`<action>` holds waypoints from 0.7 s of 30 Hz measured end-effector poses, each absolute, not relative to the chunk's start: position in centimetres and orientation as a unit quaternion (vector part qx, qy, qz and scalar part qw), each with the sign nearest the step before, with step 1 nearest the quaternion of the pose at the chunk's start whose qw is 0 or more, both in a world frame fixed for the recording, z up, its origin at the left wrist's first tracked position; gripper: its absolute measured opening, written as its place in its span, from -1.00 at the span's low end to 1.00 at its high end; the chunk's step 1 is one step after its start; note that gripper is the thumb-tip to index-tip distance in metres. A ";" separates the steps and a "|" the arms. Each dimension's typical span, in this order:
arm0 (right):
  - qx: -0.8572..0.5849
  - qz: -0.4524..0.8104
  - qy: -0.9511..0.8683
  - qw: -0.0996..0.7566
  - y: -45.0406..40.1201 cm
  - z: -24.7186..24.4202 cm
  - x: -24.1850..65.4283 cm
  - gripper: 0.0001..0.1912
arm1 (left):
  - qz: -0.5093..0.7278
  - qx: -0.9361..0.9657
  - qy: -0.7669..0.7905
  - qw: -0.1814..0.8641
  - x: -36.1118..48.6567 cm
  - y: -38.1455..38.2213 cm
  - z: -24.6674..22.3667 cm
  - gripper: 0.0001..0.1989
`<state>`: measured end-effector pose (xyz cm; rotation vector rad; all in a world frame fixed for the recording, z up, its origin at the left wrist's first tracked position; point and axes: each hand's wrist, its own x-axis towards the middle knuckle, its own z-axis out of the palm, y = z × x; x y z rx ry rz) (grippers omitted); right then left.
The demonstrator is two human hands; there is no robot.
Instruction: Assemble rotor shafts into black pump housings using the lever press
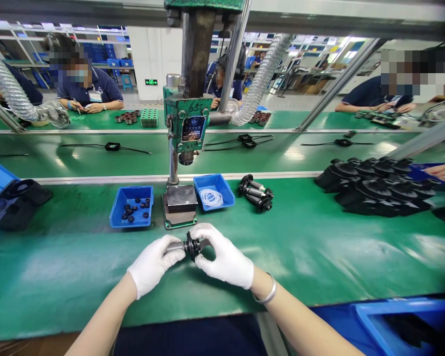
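Note:
My left hand (154, 264), in a white glove, is closed around the grey shaft of a motor-like part (190, 246). The thumb and fingers of my gloved right hand (222, 257) grip the black flanged end of the same part. Both hands hold it level above the green table, in front of the press base (181, 199). Beyond them, a blue bin (114, 217) holds small black rings, and another blue bin (226, 195) holds white rings. Similar shafted parts (256, 193) lie to the right of the bins.
A green press (189, 123) stands at the centre. Black housings (378, 190) are stacked at the right; more (18, 202) sit at the left. A blue crate (371, 316) is at the lower right. A moving line (163, 158) and several people are beyond.

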<state>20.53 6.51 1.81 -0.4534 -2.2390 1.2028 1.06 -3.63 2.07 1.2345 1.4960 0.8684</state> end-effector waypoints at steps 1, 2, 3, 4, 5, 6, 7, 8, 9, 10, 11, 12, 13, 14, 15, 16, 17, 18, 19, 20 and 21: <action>-0.156 0.433 -0.843 0.280 6.5 1.9 20.2 -0.55 | 0.356 0.504 0.608 0.500 1.1 -3.6 2.3 -0.73; -0.147 0.421 -0.848 0.285 6.4 2.0 19.8 -0.57 | 0.354 0.503 0.603 0.508 1.2 -3.7 2.5 -0.73; -0.141 0.414 -0.852 0.289 6.4 2.0 19.5 -0.58 | 0.354 0.504 0.602 0.508 1.3 -3.7 2.6 -0.73; -0.138 0.408 -0.855 0.288 6.4 2.1 19.3 -0.59 | 0.351 0.509 0.604 0.502 1.3 -3.7 2.8 -0.73; -0.137 0.405 -0.858 0.286 6.4 2.2 19.1 -0.59 | 0.348 0.516 0.610 0.490 1.3 -3.8 2.9 -0.74; -0.137 0.404 -0.859 0.283 6.5 2.2 18.9 -0.60 | 0.339 0.527 0.620 0.472 1.3 -3.8 3.0 -0.75; -0.137 0.406 -0.860 0.278 6.5 2.2 18.7 -0.60 | 0.320 0.546 0.634 0.445 1.2 -3.8 3.0 -0.76; -0.139 0.407 -0.860 0.274 6.5 2.2 18.6 -0.61 | 0.290 0.569 0.650 0.412 1.0 -3.9 3.1 -0.76; -0.142 0.408 -0.861 0.270 6.6 2.1 18.4 -0.62 | 0.256 0.592 0.665 0.378 0.8 -3.9 3.3 -0.77; -0.146 0.407 -0.861 0.268 6.6 1.9 18.2 -0.63 | 0.220 0.610 0.678 0.346 0.6 -3.9 3.4 -0.77; -0.149 0.405 -0.862 0.267 6.5 1.7 18.0 -0.64 | 0.187 0.623 0.690 0.319 0.5 -3.8 3.6 -0.78; -0.154 0.401 -0.863 0.267 6.4 1.5 17.7 -0.65 | 0.159 0.630 0.700 0.297 0.4 -3.8 3.7 -0.78; -0.160 0.395 -0.864 0.268 6.1 1.2 17.3 -0.66 | 0.137 0.631 0.711 0.279 0.4 -3.7 3.7 -0.79; -0.164 0.390 -0.865 0.269 5.8 1.0 16.9 -0.66 | 0.117 0.630 0.722 0.261 0.6 -3.6 3.7 -0.80; -0.167 0.385 -0.867 0.269 5.4 0.8 16.4 -0.67 | 0.095 0.628 0.735 0.237 0.9 -3.4 3.6 -0.81; -0.169 0.382 -0.869 0.267 5.0 0.6 16.0 -0.67 | 0.072 0.625 0.748 0.212 1.3 -3.2 3.4 -0.82; -0.170 0.379 -0.870 0.265 4.7 0.6 15.6 -0.67 | 0.052 0.622 0.759 0.188 1.7 -3.0 3.2 -0.82; -0.171 0.379 -0.870 0.263 4.4 0.5 15.3 -0.67 | 0.034 0.619 0.767 0.167 2.0 -2.9 3.0 -0.81; -0.171 0.380 -0.870 0.264 4.2 0.6 15.0 -0.67 | 0.019 0.617 0.772 0.149 2.0 -2.8 2.8 -0.80; -0.172 0.383 -0.867 0.269 4.2 0.6 14.9 -0.67 | 0.005 0.616 0.777 0.134 1.6 -2.8 2.8 -0.80; -0.174 0.388 -0.861 0.280 4.4 0.7 15.0 -0.67 | -0.007 0.611 0.782 0.119 0.9 -2.9 2.9 -0.80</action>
